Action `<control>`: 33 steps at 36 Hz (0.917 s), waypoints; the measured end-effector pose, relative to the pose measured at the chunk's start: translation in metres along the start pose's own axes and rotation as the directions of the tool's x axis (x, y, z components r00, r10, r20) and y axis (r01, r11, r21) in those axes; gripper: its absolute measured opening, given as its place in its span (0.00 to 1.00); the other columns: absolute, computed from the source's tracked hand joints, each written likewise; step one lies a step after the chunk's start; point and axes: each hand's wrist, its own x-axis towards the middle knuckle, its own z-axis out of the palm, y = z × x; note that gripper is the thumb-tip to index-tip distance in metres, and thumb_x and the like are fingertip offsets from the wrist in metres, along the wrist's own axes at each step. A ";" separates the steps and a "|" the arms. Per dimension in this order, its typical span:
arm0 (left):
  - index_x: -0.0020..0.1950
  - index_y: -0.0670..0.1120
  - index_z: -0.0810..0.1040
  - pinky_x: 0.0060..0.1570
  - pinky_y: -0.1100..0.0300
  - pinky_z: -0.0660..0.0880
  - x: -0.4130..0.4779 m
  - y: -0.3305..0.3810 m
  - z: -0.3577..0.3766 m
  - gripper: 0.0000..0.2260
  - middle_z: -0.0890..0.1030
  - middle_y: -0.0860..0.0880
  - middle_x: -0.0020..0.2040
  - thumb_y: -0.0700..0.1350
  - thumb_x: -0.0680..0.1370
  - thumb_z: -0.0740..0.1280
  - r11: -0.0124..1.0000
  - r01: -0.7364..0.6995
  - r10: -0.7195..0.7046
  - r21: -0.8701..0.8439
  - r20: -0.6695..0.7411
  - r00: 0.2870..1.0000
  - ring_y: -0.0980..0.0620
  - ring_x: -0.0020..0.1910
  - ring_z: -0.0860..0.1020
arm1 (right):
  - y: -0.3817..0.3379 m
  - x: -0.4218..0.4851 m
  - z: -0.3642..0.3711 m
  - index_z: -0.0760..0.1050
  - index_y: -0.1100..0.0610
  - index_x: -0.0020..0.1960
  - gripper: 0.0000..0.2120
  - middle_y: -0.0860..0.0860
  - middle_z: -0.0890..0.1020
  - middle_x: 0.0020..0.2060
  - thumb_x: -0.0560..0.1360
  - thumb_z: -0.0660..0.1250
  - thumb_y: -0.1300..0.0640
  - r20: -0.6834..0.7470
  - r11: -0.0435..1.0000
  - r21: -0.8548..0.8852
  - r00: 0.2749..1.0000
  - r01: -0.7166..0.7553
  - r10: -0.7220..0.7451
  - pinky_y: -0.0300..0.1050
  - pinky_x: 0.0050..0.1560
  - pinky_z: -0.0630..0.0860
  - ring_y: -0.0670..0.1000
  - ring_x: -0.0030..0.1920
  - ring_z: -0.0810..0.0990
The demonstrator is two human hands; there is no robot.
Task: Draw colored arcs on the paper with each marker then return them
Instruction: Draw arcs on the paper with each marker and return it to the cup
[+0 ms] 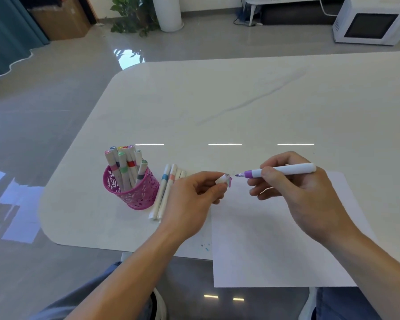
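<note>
My right hand (296,195) grips an uncapped purple marker (284,170), its tip pointing left, just above the top edge of the white paper (275,239). My left hand (194,199) pinches the marker's white cap (224,179), its opening a short gap from the tip. The paper looks blank where I can see it. A pink mesh pen cup (134,188) holding several capped markers stands to the left. Several capped markers (165,190) lie flat on the table between the cup and my left hand.
The white table (217,100) has a rounded left corner and its near edge runs under my forearms; the paper overhangs that edge. Small blue ink specks (206,247) mark the table beside the paper. A microwave (372,21) and a plant (129,15) sit on the floor beyond.
</note>
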 end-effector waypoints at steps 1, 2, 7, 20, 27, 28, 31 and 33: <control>0.51 0.52 0.85 0.41 0.65 0.79 -0.001 0.000 0.000 0.08 0.86 0.51 0.40 0.39 0.77 0.73 1.000 -0.006 0.006 -0.003 0.005 1.000 0.53 0.39 0.83 | 0.001 0.000 0.000 0.80 0.59 0.49 0.05 0.55 0.89 0.42 0.83 0.68 0.60 0.005 1.000 -0.005 1.000 -0.014 0.014 0.49 0.42 0.86 0.57 0.42 0.89; 0.51 0.53 0.85 0.41 0.66 0.79 -0.001 0.000 0.001 0.09 0.86 0.52 0.40 0.39 0.77 0.73 1.000 -0.014 0.014 0.005 0.008 1.000 0.54 0.40 0.83 | 0.001 0.000 0.001 0.79 0.60 0.49 0.05 0.54 0.89 0.43 0.83 0.68 0.60 0.009 1.000 -0.006 1.000 -0.027 0.027 0.49 0.42 0.86 0.57 0.42 0.89; 0.51 0.58 0.83 0.43 0.68 0.78 -0.003 -0.003 0.001 0.10 0.85 0.59 0.41 0.43 0.77 0.73 0.987 -0.077 0.074 0.140 0.027 0.997 0.59 0.41 0.82 | 0.005 0.001 0.002 0.80 0.60 0.49 0.05 0.54 0.89 0.42 0.83 0.68 0.60 0.029 0.999 -0.025 0.998 -0.047 0.048 0.49 0.42 0.85 0.56 0.42 0.89; 0.55 0.58 0.84 0.44 0.63 0.78 -0.006 -0.008 0.005 0.09 0.82 0.61 0.42 0.46 0.76 0.73 0.942 -0.111 0.108 0.316 0.025 0.994 0.60 0.41 0.80 | 0.007 0.001 0.001 0.81 0.57 0.47 0.05 0.54 0.89 0.41 0.81 0.70 0.58 0.039 0.995 -0.068 0.997 -0.066 0.069 0.55 0.45 0.85 0.56 0.41 0.89; 0.59 0.53 0.84 0.46 0.53 0.79 -0.007 -0.007 0.005 0.11 0.82 0.54 0.43 0.43 0.78 0.72 0.946 -0.146 0.129 0.288 0.080 0.988 0.53 0.42 0.81 | 0.009 0.001 0.004 0.83 0.57 0.47 0.05 0.55 0.89 0.40 0.81 0.70 0.60 0.093 0.995 -0.046 0.992 -0.084 0.088 0.51 0.44 0.86 0.56 0.41 0.89; 0.58 0.53 0.84 0.45 0.56 0.80 -0.007 -0.007 0.006 0.11 0.83 0.53 0.42 0.42 0.78 0.71 0.961 -0.134 0.118 0.244 0.077 0.990 0.53 0.41 0.81 | 0.008 0.002 0.003 0.83 0.58 0.47 0.05 0.56 0.89 0.40 0.81 0.70 0.60 0.091 0.996 -0.026 0.992 -0.086 0.088 0.51 0.44 0.87 0.57 0.40 0.89; 0.56 0.55 0.84 0.42 0.66 0.78 -0.010 -0.005 0.006 0.11 0.85 0.52 0.41 0.40 0.79 0.70 0.987 -0.095 0.084 0.131 0.084 0.993 0.54 0.39 0.83 | 0.008 0.002 0.003 0.83 0.61 0.47 0.05 0.58 0.88 0.40 0.81 0.70 0.62 0.093 0.994 0.029 0.990 -0.105 0.102 0.51 0.43 0.87 0.58 0.40 0.89; 0.57 0.51 0.84 0.41 0.68 0.77 -0.010 -0.005 0.006 0.11 0.85 0.51 0.40 0.39 0.79 0.70 0.989 -0.090 0.081 0.113 0.084 0.993 0.55 0.38 0.83 | 0.008 0.002 0.003 0.83 0.61 0.47 0.05 0.59 0.88 0.40 0.81 0.70 0.62 0.099 0.991 0.060 0.989 -0.121 0.114 0.49 0.43 0.86 0.59 0.40 0.88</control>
